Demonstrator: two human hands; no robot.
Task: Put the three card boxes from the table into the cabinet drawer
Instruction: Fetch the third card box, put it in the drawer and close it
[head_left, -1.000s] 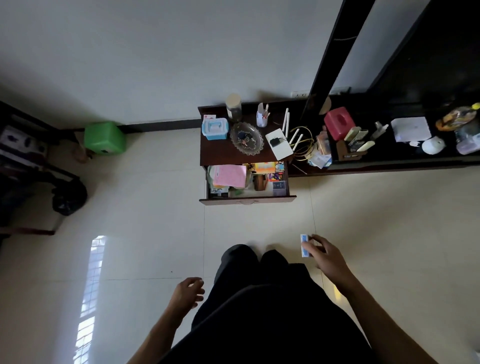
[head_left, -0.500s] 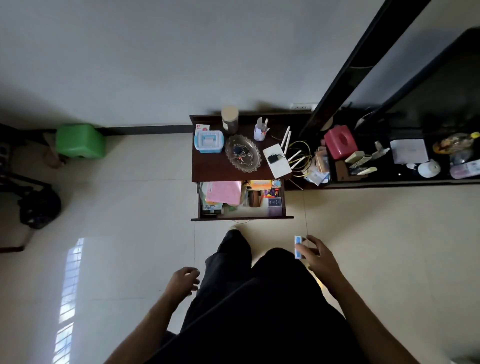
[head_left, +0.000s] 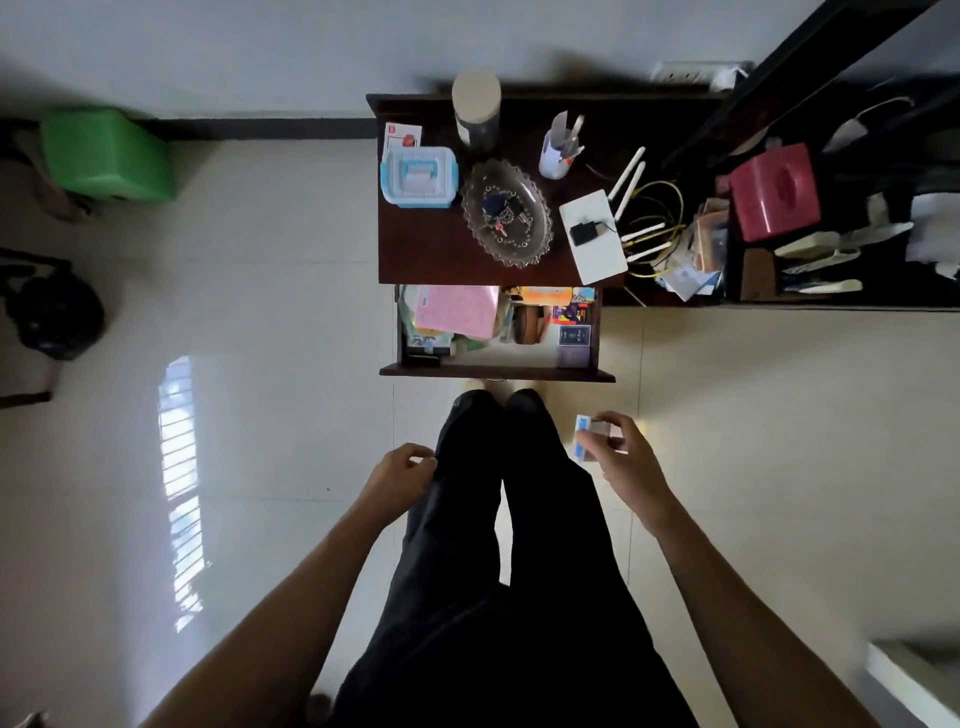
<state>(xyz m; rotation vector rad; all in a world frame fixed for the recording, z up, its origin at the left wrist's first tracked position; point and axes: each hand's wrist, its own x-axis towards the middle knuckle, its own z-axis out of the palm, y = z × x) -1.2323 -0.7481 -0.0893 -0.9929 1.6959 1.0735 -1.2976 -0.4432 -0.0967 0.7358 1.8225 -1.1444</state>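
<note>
My right hand (head_left: 623, 454) grips a small blue and white card box (head_left: 584, 439), held just below and right of the open drawer (head_left: 493, 371) of the dark wooden cabinet (head_left: 431, 249). Two dark card boxes lie at the drawer's right end, one dark blue (head_left: 574, 334) and one purple (head_left: 573, 356) in front of it. The drawer also holds pink papers (head_left: 457, 310) and assorted clutter. My left hand (head_left: 402, 470) hangs loosely curled and empty beside my left leg.
On the cabinet top stand a blue plastic case (head_left: 420, 176), a glass dish (head_left: 506, 213), a white router (head_left: 592, 234), a jar and a pen cup. A long dark shelf (head_left: 831, 296) with a red tissue box runs right. A green stool (head_left: 109, 156) sits far left.
I have stepped closer to the cabinet, so the open drawer now lies right in front of my legs. My right hand still carries the card box; my left hand swung inward.
</note>
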